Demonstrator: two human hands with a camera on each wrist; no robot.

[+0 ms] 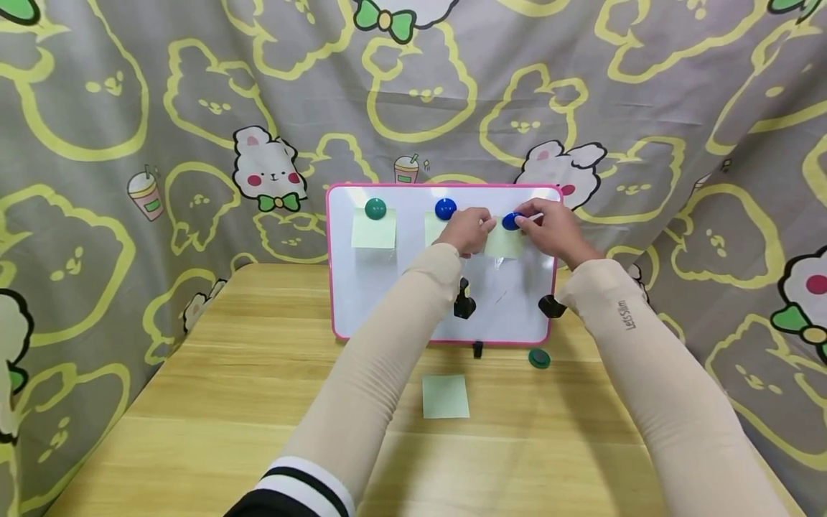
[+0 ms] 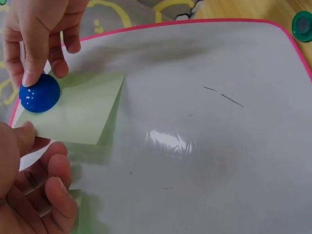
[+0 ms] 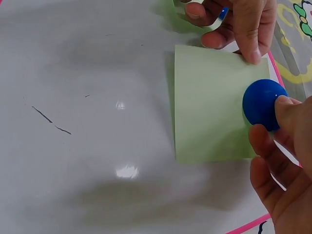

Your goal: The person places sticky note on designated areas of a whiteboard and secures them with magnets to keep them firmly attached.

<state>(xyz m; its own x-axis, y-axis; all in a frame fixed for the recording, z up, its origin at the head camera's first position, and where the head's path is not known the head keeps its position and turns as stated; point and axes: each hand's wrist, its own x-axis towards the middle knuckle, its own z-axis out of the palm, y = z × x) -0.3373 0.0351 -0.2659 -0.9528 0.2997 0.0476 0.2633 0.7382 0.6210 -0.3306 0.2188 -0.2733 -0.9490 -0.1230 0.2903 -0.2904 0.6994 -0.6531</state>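
A pink-rimmed whiteboard [image 1: 381,294] stands upright on the table. Near its top right, a pale green sticky note [image 1: 502,245] lies against it. My right hand [image 1: 552,228] pinches a round blue magnet [image 3: 263,103] over the note's upper part. At the note's left edge, my left hand [image 1: 466,230] holds the paper, thumb [image 3: 253,53] in front and its other fingers curled. Another blue magnet [image 1: 446,209] sits on a second note [image 1: 434,227], partly hidden by my left hand. Farther left, a green magnet [image 1: 375,209] sits on a third note [image 1: 373,233].
On the wooden table [image 1: 245,373] before the board lie a loose green sticky note [image 1: 446,396] and a green magnet [image 1: 539,358]. A small black clip-like foot [image 1: 478,350] shows under the board. A patterned curtain [image 1: 213,108] hangs behind.
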